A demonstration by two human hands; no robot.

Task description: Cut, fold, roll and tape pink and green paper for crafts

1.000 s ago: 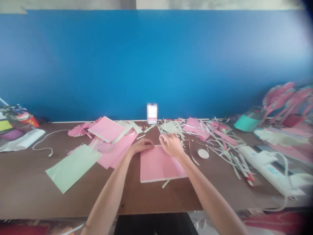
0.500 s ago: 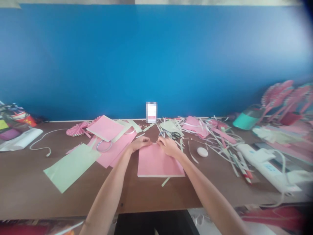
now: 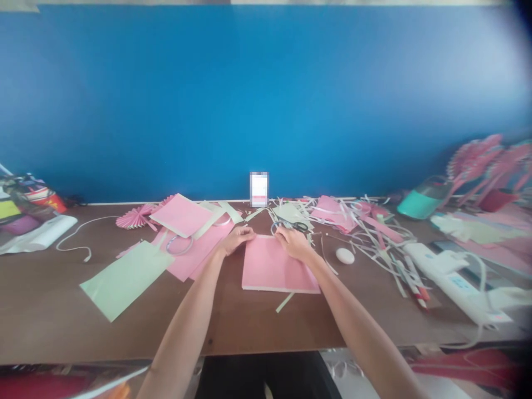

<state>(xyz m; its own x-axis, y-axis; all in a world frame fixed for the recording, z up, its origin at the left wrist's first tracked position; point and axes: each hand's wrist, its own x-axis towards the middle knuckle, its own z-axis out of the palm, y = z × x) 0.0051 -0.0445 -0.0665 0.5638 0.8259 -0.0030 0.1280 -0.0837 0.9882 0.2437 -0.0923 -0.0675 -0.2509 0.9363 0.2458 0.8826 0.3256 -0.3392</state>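
Note:
A pink sheet of paper (image 3: 274,266) lies on the brown table in front of me, its near edge pale. Pinched at the sheet's far left corner is my left hand (image 3: 236,239), fingers closed. My right hand (image 3: 292,243) bends over the far edge, right of the middle, its fingers closed on that edge; the fingertips are partly hidden. Just beyond my right hand lie dark-handled scissors (image 3: 299,226). A narrow pale green strip (image 3: 285,302) sticks out at the sheet's near side.
Left are a green sheet (image 3: 127,280), pink sheets (image 3: 183,213) and a folded paper fan (image 3: 135,217). Paper strips (image 3: 374,238), a white oval object (image 3: 344,255) and a power strip (image 3: 457,285) are right. A phone (image 3: 259,189) stands against the blue wall.
The pink sheet has shifted slightly right and away from me. My right hand has moved a little right along its far edge, widening the gap between my hands. The view has shifted slightly.

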